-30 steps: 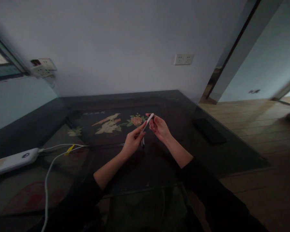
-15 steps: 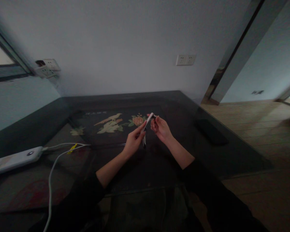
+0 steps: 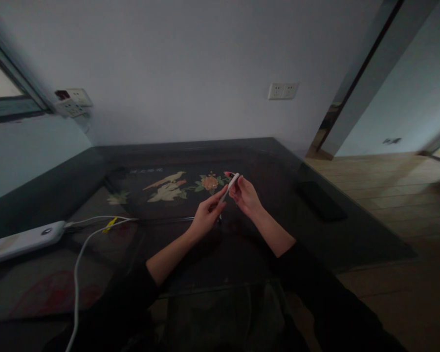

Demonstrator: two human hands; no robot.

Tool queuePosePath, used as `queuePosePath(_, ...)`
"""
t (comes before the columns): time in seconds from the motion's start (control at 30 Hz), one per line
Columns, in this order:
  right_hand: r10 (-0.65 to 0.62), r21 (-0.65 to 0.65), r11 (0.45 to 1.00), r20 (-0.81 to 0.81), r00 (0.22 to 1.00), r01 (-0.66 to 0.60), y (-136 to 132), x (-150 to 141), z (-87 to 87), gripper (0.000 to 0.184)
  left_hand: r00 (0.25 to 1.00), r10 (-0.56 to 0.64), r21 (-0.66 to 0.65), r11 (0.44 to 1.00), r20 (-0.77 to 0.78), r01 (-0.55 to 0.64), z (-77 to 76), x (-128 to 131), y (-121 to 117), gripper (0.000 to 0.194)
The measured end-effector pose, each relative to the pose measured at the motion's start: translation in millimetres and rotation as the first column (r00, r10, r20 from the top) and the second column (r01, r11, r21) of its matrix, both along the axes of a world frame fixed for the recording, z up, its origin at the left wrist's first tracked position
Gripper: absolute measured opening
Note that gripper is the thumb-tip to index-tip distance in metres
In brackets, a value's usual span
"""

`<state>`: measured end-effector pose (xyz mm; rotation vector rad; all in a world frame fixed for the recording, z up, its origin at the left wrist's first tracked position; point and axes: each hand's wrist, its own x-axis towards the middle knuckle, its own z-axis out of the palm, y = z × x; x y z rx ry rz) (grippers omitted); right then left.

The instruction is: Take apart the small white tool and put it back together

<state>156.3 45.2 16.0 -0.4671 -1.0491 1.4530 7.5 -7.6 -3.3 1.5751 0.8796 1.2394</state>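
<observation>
Over the middle of the table, my left hand [image 3: 204,215] pinches the lower end of a slim white bar-shaped object [image 3: 231,183] between thumb and fingers. The object tilts up to the right, and its exact kind is too small and dim to tell. Its upper end is held by the curled fingers of my right hand [image 3: 246,196], with one fingertip showing behind it. Just below my left fingers a small pale part with a dark tip [image 3: 220,219] shows; whether it belongs to the object I cannot tell.
The dark glossy table [image 3: 212,264] bears a bird-and-flower picture [image 3: 168,188]. A white power strip [image 3: 25,242] with a white cable [image 3: 76,278] and yellow tag [image 3: 110,225] lies left. To the right lies a flat black rectangular object [image 3: 321,200]. Wall sockets [image 3: 283,91] are behind.
The white object has turned in my hands, its upper end shifting slightly right. The pale part hanging below now shows less. My left hand has moved slightly right and up.
</observation>
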Motion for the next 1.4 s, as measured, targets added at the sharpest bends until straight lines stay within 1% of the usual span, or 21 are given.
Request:
queuePosePath(0.1, -0.013, 0.014, 1.0, 0.027, 1.0, 0.013, -0.9, -0.6, 0.0, 0.054, 0.999, 0.047, 0.032, 0.998, -0.006, -0.047, 0.3, -1.1, 3.2, 0.055)
queuePosePath(0.33, -0.011, 0.046, 0.999, 0.072, 0.997, 0.008, -0.2, -1.1, -0.9, 0.05, 0.99, 0.137, 0.057, 0.989, -0.035, -0.135, 1.5, -5.5, 9.6, 0.054)
queuePosePath(0.57, 0.012, 0.042, 0.999, 0.048, 0.999, -0.014, 0.8, -2.1, -1.5, 0.05, 0.981, 0.18, 0.09, 0.981, -0.077, -0.173, 3.7, -4.2, 6.6, 0.053)
queuePosePath(0.7, -0.001, 0.02, 1.0, 0.045, 0.999, 0.0, 0.8, -1.7, -2.8, 0.052, 0.981, 0.164, 0.087, 0.984, -0.101, -0.156, -0.9, -2.8, 5.4, 0.055)
queuePosePath(0.8, 0.003, 0.01, 1.0, 0.014, 1.0, -0.004, 0.6, -1.6, -2.8, 0.053, 0.984, 0.138, 0.103, 0.987, -0.109, -0.127, -3.1, -1.4, 2.8, 0.054)
queuePosePath(1.03, 0.033, 0.006, 0.999, -0.029, 0.999, -0.032, 0.7, -0.9, -2.2, 0.055, 0.995, 0.075, 0.115, 0.991, -0.074, -0.066, 2.6, 3.4, -5.8, 0.05)
queuePosePath(1.3, 0.013, 0.01, 1.0, 0.026, 1.0, -0.013, -0.7, -1.7, -2.0, 0.054, 0.995, 0.085, 0.071, 0.994, -0.046, -0.081, 1.4, -0.4, 0.7, 0.052)
queuePosePath(1.4, 0.01, 0.031, 0.999, 0.031, 0.999, -0.011, 0.5, -2.4, -2.3, 0.052, 0.994, 0.101, 0.08, 0.992, -0.031, -0.099, 2.2, -3.0, 4.1, 0.052)
